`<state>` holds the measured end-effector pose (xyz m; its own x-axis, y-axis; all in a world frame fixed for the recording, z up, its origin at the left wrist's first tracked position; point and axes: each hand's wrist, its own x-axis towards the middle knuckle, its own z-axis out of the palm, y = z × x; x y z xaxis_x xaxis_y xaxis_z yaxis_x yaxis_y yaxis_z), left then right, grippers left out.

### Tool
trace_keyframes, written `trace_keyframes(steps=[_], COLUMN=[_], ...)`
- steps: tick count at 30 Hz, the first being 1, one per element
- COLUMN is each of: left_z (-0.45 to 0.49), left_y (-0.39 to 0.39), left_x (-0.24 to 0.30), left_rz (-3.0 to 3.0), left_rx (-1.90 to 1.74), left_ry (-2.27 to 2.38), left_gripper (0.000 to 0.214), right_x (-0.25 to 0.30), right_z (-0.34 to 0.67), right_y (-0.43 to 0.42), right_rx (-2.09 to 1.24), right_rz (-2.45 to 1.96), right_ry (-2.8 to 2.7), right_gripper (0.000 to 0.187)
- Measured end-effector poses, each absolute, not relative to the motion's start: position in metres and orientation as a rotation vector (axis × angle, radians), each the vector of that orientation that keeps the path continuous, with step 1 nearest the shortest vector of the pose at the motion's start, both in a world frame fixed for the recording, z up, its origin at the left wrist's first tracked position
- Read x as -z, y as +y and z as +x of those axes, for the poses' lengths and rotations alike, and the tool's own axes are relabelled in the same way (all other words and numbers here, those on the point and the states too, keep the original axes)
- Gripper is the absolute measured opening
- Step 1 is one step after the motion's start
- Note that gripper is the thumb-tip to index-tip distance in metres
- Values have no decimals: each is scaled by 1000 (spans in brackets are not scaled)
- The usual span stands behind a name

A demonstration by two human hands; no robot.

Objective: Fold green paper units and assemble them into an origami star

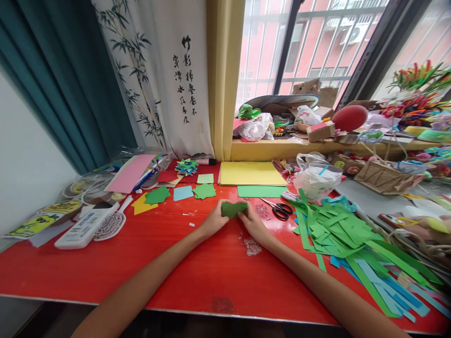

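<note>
Between my two hands is a small green piece of paper (233, 210), held just above the red table (169, 277). My left hand (216, 219) grips its left end with the fingers closed. At the right end my right hand (251, 219) pinches it, thumb in front. Black-handled scissors (280, 210) lie to the right of my right hand. Beyond the hands are a green paper strip (262, 191) and a stack of yellow paper (252, 173). Green star-shaped paper pieces (204, 191) and a light blue paper square (183, 193) lie to the left.
A heap of green paper strips (338, 225) covers the table's right side. On the left are a white power strip (84, 227) and a white hairbrush (112, 224). A plastic bag (315, 176) stands at the back right, near a woven basket (385, 176).
</note>
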<state>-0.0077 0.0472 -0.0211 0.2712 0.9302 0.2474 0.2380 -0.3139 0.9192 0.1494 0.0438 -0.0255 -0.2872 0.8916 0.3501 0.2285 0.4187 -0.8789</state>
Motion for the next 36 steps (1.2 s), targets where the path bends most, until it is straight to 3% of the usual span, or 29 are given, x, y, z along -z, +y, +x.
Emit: trace_keyframes(steps=[3,7,13,27,30,36], left_z=[-19,-53,-90,-80,-54,-3], left_y=[51,70,94,80,65,31], left_x=[16,15,23,4,-2,-3], left_rz=[1956,2407,2409,2268,2196,1327], left_rx=[-1092,-1131,-986,-1171,-1241,-1046], left_ry=[1191,1477,1809,1613,1527,1246], left_gripper=[45,30,21,17,27,37], right_x=[26,24,23,17,10,4], right_z=[151,151,150,149,152,156], right_y=[44,42,42,39,35,29], right_rx=[-918,-913,-926,-934,-826,-652], right_rz=[-999,-1006,-1000,-937,-886,-836], right_ry=[-1734,-1734,-1756,-1784,-1720,-1622], right_gripper=[23,22,21,19,20,30])
